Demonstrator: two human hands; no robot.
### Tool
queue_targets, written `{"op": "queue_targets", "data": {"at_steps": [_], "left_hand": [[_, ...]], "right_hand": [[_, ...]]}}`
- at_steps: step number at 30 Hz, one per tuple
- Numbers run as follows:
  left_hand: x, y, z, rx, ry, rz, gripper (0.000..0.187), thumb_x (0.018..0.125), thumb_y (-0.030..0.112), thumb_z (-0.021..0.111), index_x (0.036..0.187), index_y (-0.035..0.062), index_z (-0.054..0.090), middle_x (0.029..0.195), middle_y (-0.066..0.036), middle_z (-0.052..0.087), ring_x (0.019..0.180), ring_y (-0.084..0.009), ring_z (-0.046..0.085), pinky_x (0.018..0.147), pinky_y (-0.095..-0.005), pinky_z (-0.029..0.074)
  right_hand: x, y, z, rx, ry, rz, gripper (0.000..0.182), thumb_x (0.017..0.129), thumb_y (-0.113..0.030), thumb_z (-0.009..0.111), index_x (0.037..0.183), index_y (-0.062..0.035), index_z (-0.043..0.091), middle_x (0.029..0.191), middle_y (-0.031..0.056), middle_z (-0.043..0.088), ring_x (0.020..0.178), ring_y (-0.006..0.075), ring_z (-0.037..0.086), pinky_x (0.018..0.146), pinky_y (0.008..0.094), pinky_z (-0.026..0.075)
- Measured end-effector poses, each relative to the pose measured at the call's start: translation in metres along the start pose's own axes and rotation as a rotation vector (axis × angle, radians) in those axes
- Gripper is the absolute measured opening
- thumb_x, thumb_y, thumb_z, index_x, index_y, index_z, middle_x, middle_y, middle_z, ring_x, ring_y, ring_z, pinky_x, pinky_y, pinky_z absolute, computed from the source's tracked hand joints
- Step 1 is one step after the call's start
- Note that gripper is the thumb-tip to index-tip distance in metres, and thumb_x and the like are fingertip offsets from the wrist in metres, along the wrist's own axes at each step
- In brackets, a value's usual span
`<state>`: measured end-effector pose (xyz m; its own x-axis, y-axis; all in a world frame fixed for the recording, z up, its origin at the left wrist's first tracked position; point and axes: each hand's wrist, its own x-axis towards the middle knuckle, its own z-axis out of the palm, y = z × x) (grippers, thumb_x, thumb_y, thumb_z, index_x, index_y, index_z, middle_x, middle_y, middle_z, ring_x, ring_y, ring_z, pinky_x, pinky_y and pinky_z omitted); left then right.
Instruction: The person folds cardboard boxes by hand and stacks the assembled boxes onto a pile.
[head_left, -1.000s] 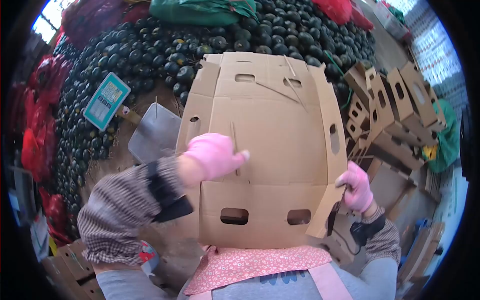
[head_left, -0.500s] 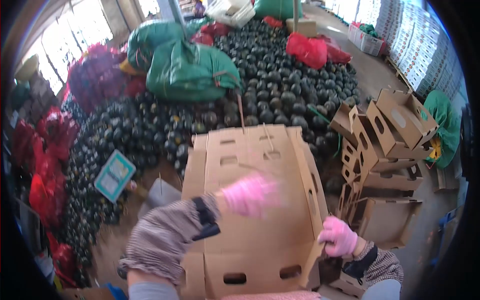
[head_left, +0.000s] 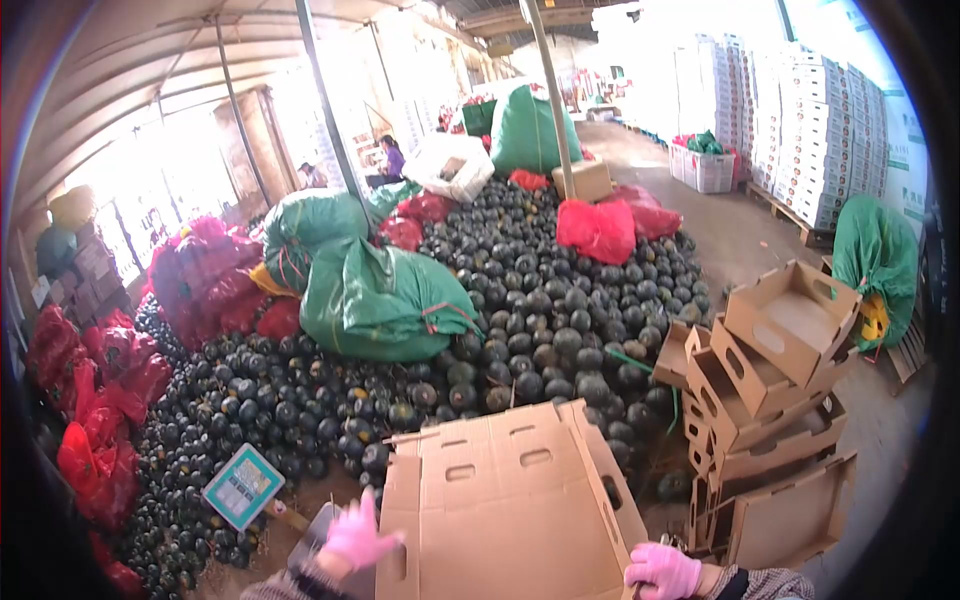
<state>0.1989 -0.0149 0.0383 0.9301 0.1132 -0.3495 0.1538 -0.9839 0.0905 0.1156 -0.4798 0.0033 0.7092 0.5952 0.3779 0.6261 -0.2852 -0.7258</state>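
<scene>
A flat, unfolded cardboard box (head_left: 500, 500) with cut-out hand holes lies in front of me, its right side flap partly raised. My left hand (head_left: 358, 535), in a pink glove, is beside the box's left edge with thumb and index finger spread, holding nothing. At the lower right, my right hand (head_left: 662, 570), also pink-gloved, is closed around the edge of the box's right flap. Its fingertips are partly hidden behind the cardboard.
Dark green squashes (head_left: 540, 330) are heaped beyond the box. Green sacks (head_left: 385, 300) and red net bags (head_left: 595, 230) rest on the heap. Folded cardboard trays (head_left: 790, 310) are stacked at right. A scale display (head_left: 243, 487) stands at left. White cartons (head_left: 815, 140) rise behind.
My left hand has moved from above the middle of the cardboard to its left edge. My right hand remains on the right flap. The view has tilted upward.
</scene>
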Motion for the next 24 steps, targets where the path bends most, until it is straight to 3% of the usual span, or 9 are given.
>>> {"op": "queue_targets", "data": {"at_steps": [1, 2, 3, 7, 10, 16, 19, 22, 24], "left_hand": [[-0.023, -0.003, -0.006, -0.186, -0.191, -0.174, 0.120, 0.075, 0.067, 0.066, 0.154, 0.0031, 0.002, 0.135, -0.031, 0.048, 0.130, -0.0377, 0.046, 0.103, -0.0418, 0.042], [-0.027, -0.048, 0.040, -0.177, -0.035, -0.118, 0.108, 0.074, 0.061, 0.070, 0.151, 0.0051, 0.019, 0.118, -0.024, 0.059, 0.117, -0.0374, 0.055, 0.091, -0.0409, 0.049], [-0.051, -0.046, 0.045, -0.499, 0.048, 0.086, 0.077, 0.081, 0.038, 0.076, 0.137, -0.0025, 0.042, 0.124, -0.021, 0.059, 0.118, -0.0308, 0.055, 0.099, -0.0385, 0.045], [-0.101, -0.049, 0.045, -0.774, -0.373, 0.059, 0.086, 0.078, 0.040, 0.079, 0.141, 0.0009, 0.036, 0.123, -0.019, 0.063, 0.117, -0.0290, 0.059, 0.092, -0.0404, 0.050], [-0.128, -0.030, 0.036, -0.639, -0.193, 0.234, 0.085, 0.077, 0.034, 0.080, 0.142, 0.0027, 0.034, 0.115, -0.022, 0.065, 0.106, -0.0341, 0.065, 0.084, -0.0435, 0.053], [-0.154, 0.000, 0.020, -0.174, -0.027, 0.097, 0.092, 0.075, 0.040, 0.078, 0.143, 0.0040, 0.029, 0.096, -0.026, 0.067, 0.092, -0.0418, 0.065, 0.075, -0.0473, 0.053], [-0.163, 0.012, 0.019, -0.031, 0.093, 0.257, 0.085, 0.072, 0.049, 0.077, 0.135, 0.0036, 0.042, 0.083, -0.022, 0.066, 0.083, -0.0392, 0.067, 0.069, -0.0472, 0.053], [-0.153, 0.011, 0.010, -0.094, 0.158, 0.854, 0.072, 0.072, 0.050, 0.077, 0.123, 0.0047, 0.053, 0.083, -0.019, 0.063, 0.082, -0.0381, 0.064, 0.067, -0.0450, 0.052], [-0.144, 0.012, -0.004, -0.131, 0.109, 1.057, 0.056, 0.074, 0.045, 0.077, 0.111, 0.0066, 0.060, 0.083, -0.017, 0.061, 0.081, -0.0371, 0.061, 0.066, -0.0435, 0.051]], "right_hand": [[0.000, 0.002, -0.001, -0.010, -0.014, -0.002, 0.012, 0.059, -0.003, 0.057, 0.070, -0.0069, 0.053, 0.072, 0.0137, 0.047, 0.071, 0.0354, 0.048, 0.061, 0.0425, 0.040], [0.002, 0.000, -0.002, -0.005, -0.008, 0.000, 0.012, 0.059, -0.003, 0.057, 0.070, -0.0071, 0.052, 0.072, 0.0134, 0.047, 0.071, 0.0352, 0.048, 0.061, 0.0424, 0.040], [0.003, 0.000, -0.001, 0.005, -0.001, 0.004, 0.012, 0.059, -0.003, 0.057, 0.070, -0.0072, 0.052, 0.072, 0.0132, 0.047, 0.071, 0.0350, 0.048, 0.061, 0.0423, 0.040], [0.004, -0.002, 0.005, 0.000, 0.008, 0.005, 0.012, 0.060, -0.003, 0.056, 0.070, -0.0080, 0.052, 0.072, 0.0128, 0.047, 0.071, 0.0347, 0.049, 0.060, 0.0420, 0.041], [0.002, -0.006, 0.008, -0.006, -0.005, 0.020, 0.011, 0.060, -0.003, 0.056, 0.070, -0.0075, 0.052, 0.072, 0.0134, 0.047, 0.072, 0.0353, 0.049, 0.061, 0.0420, 0.042], [0.002, -0.020, 0.009, -0.029, -0.017, 0.012, 0.011, 0.061, -0.002, 0.054, 0.071, -0.0066, 0.052, 0.073, 0.0147, 0.048, 0.074, 0.0363, 0.050, 0.063, 0.0428, 0.043], [-0.005, -0.013, 0.011, -0.094, -0.093, 0.030, 0.014, 0.064, -0.006, 0.060, 0.078, -0.0080, 0.058, 0.075, 0.0127, 0.050, 0.076, 0.0342, 0.053, 0.066, 0.0420, 0.046], [-0.012, -0.005, 0.012, -0.120, -0.151, 0.087, 0.009, 0.066, -0.012, 0.065, 0.075, -0.0093, 0.063, 0.071, 0.0104, 0.053, 0.073, 0.0309, 0.056, 0.063, 0.0386, 0.048], [-0.017, -0.002, 0.007, 0.032, -0.122, 0.219, 0.009, 0.067, -0.009, 0.064, 0.075, -0.0083, 0.066, 0.071, 0.0081, 0.054, 0.071, 0.0242, 0.057, 0.063, 0.0346, 0.047]]}}
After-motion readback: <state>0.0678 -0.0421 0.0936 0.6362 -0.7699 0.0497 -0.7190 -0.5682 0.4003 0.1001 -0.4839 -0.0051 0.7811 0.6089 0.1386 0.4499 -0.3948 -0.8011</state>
